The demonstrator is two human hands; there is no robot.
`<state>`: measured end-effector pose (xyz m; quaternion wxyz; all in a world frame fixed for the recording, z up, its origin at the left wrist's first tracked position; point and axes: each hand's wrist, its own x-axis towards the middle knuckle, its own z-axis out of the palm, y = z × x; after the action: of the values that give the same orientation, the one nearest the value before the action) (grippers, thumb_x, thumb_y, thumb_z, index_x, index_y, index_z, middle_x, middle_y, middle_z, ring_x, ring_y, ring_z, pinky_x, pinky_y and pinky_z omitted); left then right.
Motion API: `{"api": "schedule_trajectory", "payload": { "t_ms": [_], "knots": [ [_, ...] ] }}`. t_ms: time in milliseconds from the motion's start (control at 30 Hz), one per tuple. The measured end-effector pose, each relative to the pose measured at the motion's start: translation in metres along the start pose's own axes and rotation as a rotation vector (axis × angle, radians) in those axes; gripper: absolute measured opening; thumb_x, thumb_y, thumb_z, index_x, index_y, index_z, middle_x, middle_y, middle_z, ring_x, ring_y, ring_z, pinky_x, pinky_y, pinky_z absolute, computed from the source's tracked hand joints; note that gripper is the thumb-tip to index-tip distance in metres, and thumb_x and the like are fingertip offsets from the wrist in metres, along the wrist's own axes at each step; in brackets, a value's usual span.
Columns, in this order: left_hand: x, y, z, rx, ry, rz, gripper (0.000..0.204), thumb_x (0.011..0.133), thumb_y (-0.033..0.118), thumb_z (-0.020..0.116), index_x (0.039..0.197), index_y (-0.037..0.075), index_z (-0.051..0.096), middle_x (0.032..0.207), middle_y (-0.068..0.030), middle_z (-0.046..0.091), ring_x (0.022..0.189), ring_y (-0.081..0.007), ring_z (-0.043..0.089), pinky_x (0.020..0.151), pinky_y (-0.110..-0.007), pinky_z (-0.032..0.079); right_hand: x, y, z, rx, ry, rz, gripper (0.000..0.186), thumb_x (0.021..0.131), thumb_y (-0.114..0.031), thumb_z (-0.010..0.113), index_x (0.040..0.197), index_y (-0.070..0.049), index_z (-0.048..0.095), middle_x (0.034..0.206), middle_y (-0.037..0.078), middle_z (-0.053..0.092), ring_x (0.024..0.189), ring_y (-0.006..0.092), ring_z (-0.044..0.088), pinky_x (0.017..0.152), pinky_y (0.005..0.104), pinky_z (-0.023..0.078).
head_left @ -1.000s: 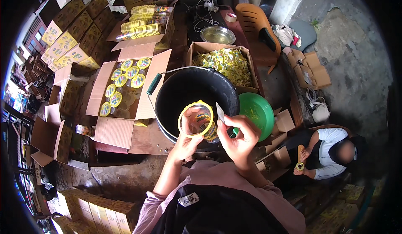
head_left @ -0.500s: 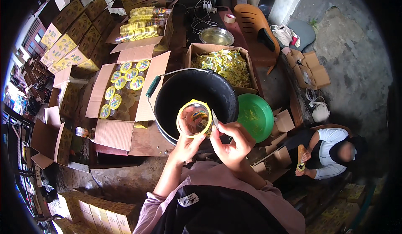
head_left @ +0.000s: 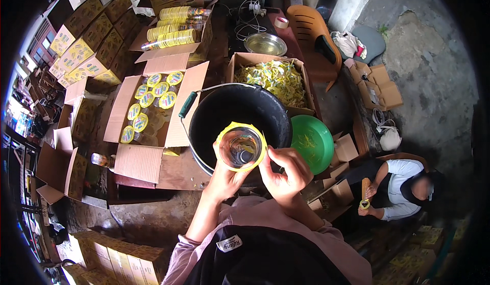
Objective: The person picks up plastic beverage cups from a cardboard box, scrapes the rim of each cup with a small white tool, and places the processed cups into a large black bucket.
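Observation:
Over the black bucket (head_left: pixel 212 106), my left hand (head_left: pixel 226 180) is wrapped round a clear plastic cup (head_left: pixel 242 147) with a yellow rim. The cup's round mouth faces up toward me, and coloured print shows through its wall. My right hand (head_left: pixel 287 172) is closed at the right side of that rim, thumb and forefinger pinched together. Whatever lies between those fingers is hidden. The bucket's wire handle has a green grip (head_left: pixel 188 105) and hangs over its left side.
Left of the bucket stands an open carton (head_left: pixel 120 112) of lidded cups; stacked cups (head_left: pixel 171 39) lie beyond. A box of yellow scraps (head_left: pixel 270 81) and a metal bowl (head_left: pixel 265 44) are behind. A green basin (head_left: pixel 317 150) sits right. Another person (head_left: pixel 403 188) works at lower right.
The cup has turned so its mouth faces me more squarely and sits slightly further right. A thin pale piece seen by my right fingertips is now out of sight.

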<state>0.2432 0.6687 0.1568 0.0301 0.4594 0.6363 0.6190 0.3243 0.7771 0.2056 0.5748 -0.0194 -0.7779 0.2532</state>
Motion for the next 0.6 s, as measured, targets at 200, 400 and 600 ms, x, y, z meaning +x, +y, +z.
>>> {"api": "schedule_trajectory", "payload": {
  "t_ms": [200,400,600],
  "knots": [
    [0.001,-0.001,-0.004,-0.042,-0.043,-0.080,0.056,0.078,0.006,0.059,0.123,-0.001,0.026,0.123,-0.0162,0.031,0.114,-0.0272,0.038,0.095,-0.037,0.033,0.002,0.005,0.001,0.032,-0.011,-0.007,0.021,0.064,0.006,0.067,0.084,0.000,0.061,0.066,0.007,0.060,0.055,0.0171,0.058,0.048,0.0248,0.046],
    [-0.001,-0.010,-0.008,0.008,-0.099,-0.070,0.060,0.079,0.006,0.059,0.126,-0.001,0.023,0.125,-0.0159,0.030,0.116,-0.0262,0.037,0.096,-0.037,0.031,0.005,0.007,0.003,-0.010,-0.027,-0.052,0.021,0.064,0.008,0.066,0.084,0.001,0.062,0.066,0.008,0.060,0.056,0.0176,0.058,0.048,0.0252,0.047],
    [-0.001,-0.012,-0.005,-0.017,-0.056,-0.053,0.061,0.078,0.006,0.059,0.127,0.000,0.022,0.125,-0.0153,0.030,0.116,-0.0258,0.036,0.097,-0.037,0.030,0.003,0.007,0.004,-0.001,-0.011,-0.037,0.020,0.064,0.008,0.066,0.082,0.000,0.062,0.065,0.008,0.059,0.055,0.0170,0.058,0.048,0.0250,0.047]
  ]
}}
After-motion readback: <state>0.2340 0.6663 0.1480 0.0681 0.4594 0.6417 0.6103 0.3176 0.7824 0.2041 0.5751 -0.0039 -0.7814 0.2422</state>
